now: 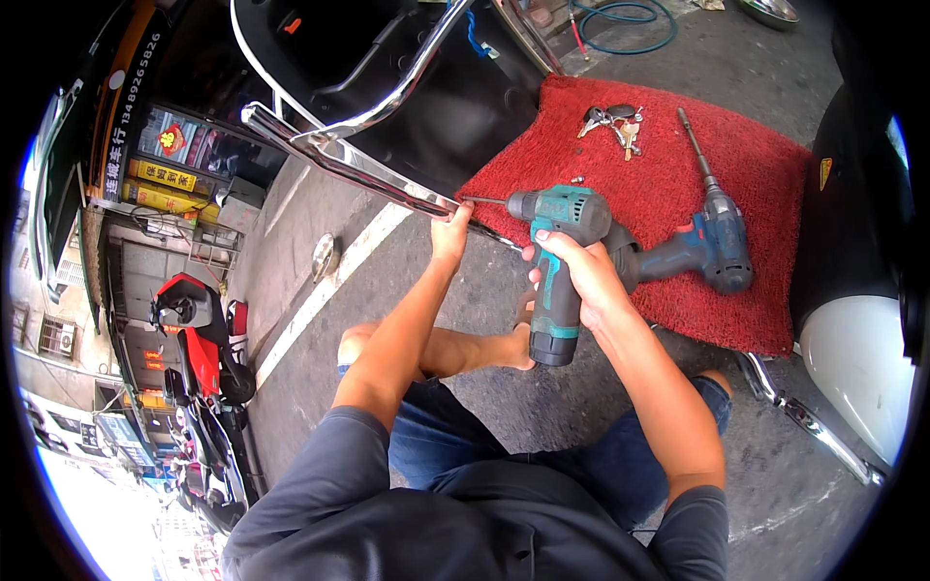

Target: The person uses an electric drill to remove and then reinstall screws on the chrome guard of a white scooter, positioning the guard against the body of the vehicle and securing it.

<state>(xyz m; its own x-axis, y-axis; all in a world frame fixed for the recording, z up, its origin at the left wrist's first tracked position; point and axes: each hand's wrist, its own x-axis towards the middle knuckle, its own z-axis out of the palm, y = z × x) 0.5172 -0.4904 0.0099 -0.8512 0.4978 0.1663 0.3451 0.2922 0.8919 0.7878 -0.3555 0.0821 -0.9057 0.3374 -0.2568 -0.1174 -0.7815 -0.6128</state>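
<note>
My right hand [588, 274] is wrapped round the grip of a teal and black cordless drill [573, 215]. A long thin bit [486, 200] points left from its chuck. The bit's tip reaches my left hand [451, 232], whose fingers are closed at the near end of a chrome rail [354, 167]. Whether a screw sits at the tip is hidden by those fingers. The rail belongs to a chrome frame beside a black plastic panel [441, 121]. Right of the drill, a dark blue-grey power driver [712, 242] with a long socket rod lies on a red mat [668, 300].
A bunch of keys [615, 126] lies on the mat, with a small metal piece [578, 179] nearby. A white and black rounded body [857, 358] stands at the right, above a chrome bar [809, 421]. Red scooters [201, 334] are parked left. A hose [630, 29] coils at the back.
</note>
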